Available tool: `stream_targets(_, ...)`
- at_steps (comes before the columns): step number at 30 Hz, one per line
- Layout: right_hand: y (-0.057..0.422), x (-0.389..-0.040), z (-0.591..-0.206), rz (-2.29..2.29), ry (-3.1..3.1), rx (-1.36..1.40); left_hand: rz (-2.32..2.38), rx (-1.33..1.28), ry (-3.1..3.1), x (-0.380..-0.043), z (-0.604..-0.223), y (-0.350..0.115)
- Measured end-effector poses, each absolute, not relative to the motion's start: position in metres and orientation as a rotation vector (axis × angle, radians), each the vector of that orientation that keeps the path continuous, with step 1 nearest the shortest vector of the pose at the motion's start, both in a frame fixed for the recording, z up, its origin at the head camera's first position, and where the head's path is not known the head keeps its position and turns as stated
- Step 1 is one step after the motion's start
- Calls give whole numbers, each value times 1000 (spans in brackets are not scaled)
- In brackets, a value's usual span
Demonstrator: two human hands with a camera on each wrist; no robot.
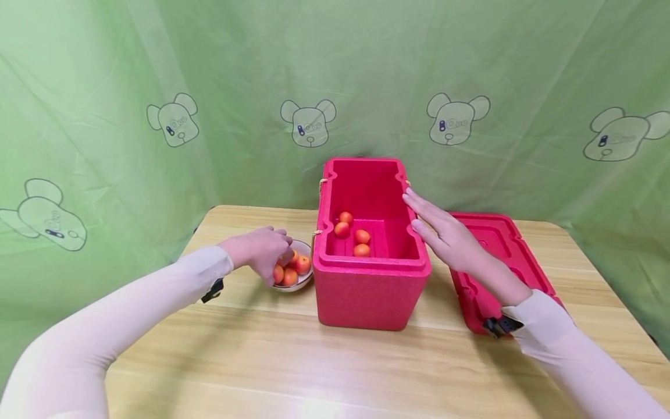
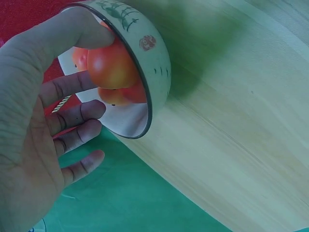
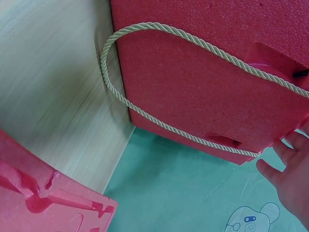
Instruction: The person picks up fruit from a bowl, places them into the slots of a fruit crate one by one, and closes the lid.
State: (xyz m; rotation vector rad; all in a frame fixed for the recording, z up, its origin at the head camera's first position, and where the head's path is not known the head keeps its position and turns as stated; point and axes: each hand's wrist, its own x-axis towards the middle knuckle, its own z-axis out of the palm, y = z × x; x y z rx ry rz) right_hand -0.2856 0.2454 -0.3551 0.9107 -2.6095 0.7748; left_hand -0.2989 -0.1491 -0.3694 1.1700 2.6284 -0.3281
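Note:
My left hand (image 1: 264, 250) reaches down into a small white bowl (image 2: 159, 72) with painted decoration and a dark rim. The left wrist view shows its thumb and index finger pinching a smooth orange-red fruit (image 2: 113, 67), while the other fingers are loosely bent. Several more such fruits (image 1: 302, 265) lie in the bowl. Beside it stands a tall red foam box (image 1: 366, 299), open at the top, with several of the same fruits (image 1: 342, 230) on its floor. My right hand (image 1: 450, 233) rests with straight fingers at the box's right rim.
To the right, a red lid (image 1: 487, 233) lies flat on the wooden table (image 1: 235, 355). A twisted rope handle (image 3: 203, 43) hangs along the box's right side. Behind the table hangs a green curtain (image 1: 251, 58) printed with bear heads.

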Motion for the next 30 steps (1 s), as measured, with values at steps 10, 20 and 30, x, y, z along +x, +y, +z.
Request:
stream_targets(10,246,-287,-354,761,-2618,903,-350,1205,2666,-303,-365,-145)
stream_targets(20,247,-287,-350,717,-2620,925,-331,1186,2697,-303,-354,-139)
stream_targets(30,248,-285,-351,700,-2634,921,-242,1161,2759,-310,-345,-143)
